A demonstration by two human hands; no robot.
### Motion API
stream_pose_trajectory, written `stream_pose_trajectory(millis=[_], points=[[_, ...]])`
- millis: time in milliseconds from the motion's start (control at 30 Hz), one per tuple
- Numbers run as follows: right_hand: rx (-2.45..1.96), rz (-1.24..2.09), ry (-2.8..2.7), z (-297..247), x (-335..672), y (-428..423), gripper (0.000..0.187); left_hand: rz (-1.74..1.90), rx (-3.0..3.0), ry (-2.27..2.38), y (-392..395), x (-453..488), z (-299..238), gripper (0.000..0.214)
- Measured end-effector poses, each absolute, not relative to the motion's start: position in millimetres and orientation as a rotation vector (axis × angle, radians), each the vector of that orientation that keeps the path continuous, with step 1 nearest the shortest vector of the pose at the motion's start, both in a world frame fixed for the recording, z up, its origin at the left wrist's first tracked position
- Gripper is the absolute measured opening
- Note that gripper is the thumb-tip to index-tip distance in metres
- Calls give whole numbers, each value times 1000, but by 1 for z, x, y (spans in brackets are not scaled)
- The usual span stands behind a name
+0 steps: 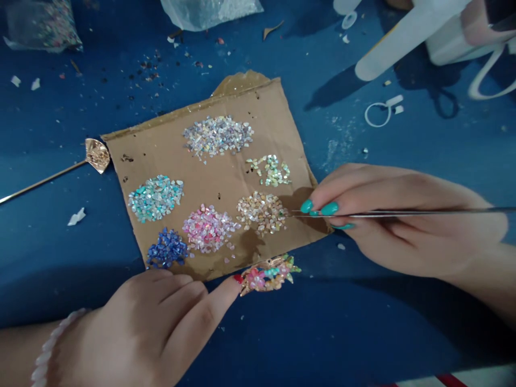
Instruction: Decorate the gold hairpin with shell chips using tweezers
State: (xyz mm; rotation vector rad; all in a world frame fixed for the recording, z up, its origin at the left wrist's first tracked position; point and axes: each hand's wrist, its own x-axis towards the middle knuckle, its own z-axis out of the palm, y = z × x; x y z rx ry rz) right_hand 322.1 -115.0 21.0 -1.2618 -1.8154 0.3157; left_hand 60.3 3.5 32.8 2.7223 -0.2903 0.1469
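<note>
Six chip piles [209, 228], two hands [161, 317] [387, 215], one tweezer pair [395, 213], one ornament [271, 275]

We record the tweezers [403, 213] as metal — smooth, glossy; the ornament [271, 275] shows shiny, gold-toned metal; the chip heaps [207, 228] look glossy, shell-like; the board [161, 150] reads as matt cardboard — pitted, rough-edged; we see creased, clear plastic in the bag [209, 12]; the fan-shaped piece [97, 155] looks like polished metal.

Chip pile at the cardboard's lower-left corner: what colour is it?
That chip pile is deep blue; the head view shows it.
</note>
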Motion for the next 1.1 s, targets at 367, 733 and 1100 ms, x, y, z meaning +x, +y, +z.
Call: stream_pose_trajectory(millis=[367,733,1100], points=[[-1335,436,-1894,25,324,-117,29,206,2802,-293,2,56,30,32],[-1312,570,-1810,32,318,-127,18,130,2712,-289,0,50,25,34],[-1536,427,-1610,35,278,-138,7,100,2707,-309,1,52,27,35]])
